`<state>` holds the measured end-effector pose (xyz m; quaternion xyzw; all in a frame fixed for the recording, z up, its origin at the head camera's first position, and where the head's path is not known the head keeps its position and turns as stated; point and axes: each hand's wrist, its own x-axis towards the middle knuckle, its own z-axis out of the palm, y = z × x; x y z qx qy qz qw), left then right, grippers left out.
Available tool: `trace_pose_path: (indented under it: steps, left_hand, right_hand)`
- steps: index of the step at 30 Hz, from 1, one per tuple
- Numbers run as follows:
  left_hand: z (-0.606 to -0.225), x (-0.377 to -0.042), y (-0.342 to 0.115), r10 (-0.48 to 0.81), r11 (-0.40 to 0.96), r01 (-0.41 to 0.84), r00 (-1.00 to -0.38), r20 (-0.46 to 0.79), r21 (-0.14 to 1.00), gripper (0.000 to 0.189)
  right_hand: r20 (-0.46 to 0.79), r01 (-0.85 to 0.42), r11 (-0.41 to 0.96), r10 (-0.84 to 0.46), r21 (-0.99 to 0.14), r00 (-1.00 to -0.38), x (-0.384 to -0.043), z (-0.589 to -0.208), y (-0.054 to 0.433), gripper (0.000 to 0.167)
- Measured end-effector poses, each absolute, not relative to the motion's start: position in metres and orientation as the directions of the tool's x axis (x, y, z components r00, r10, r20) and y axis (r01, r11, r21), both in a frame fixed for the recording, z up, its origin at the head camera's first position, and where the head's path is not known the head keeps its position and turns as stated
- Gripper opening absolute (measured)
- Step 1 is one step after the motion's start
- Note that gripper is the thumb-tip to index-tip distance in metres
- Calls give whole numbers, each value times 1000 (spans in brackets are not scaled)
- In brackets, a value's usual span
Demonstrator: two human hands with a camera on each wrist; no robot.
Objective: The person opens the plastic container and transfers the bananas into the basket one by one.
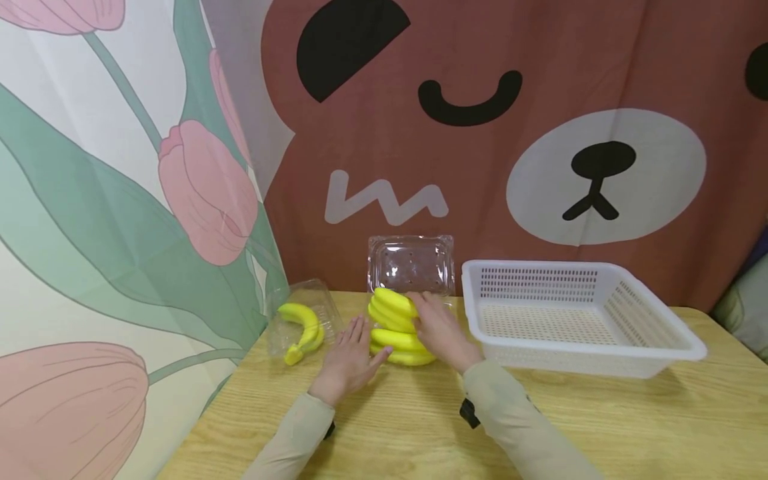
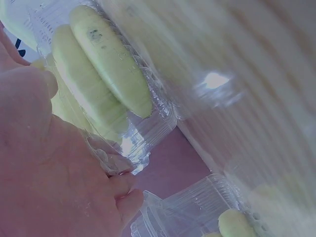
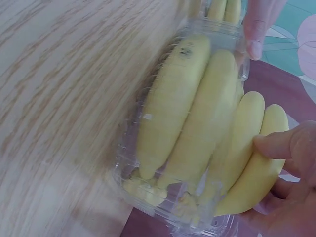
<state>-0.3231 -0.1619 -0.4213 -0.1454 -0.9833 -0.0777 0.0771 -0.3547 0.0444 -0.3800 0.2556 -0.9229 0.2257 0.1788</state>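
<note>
Pinches bananas (image 1: 390,310) in the box (image 2: 160,121) with the right hand (image 1: 441,327); rests the straight-fingered left hand (image 1: 349,357) against the box's left side. Seems mostly loaded, with the lid (image 1: 411,263) behind not yet closed.

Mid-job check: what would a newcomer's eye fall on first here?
Probably the big bear face on the cloth behind the table. Next, the yellow bananas at the clear box, between the left hand and the right hand, which grips some of them. Then the white basket, on the table's right side.
</note>
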Motion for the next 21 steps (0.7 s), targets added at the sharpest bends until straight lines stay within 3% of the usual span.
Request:
trace_pose_path:
  steps: [21]
  left_hand:
    - [-421,-322,-162,267,951,286,-951,155,119,89]
  right_hand:
    - [586,-597,680,-296,-425,-754,-342,-373,48,52]
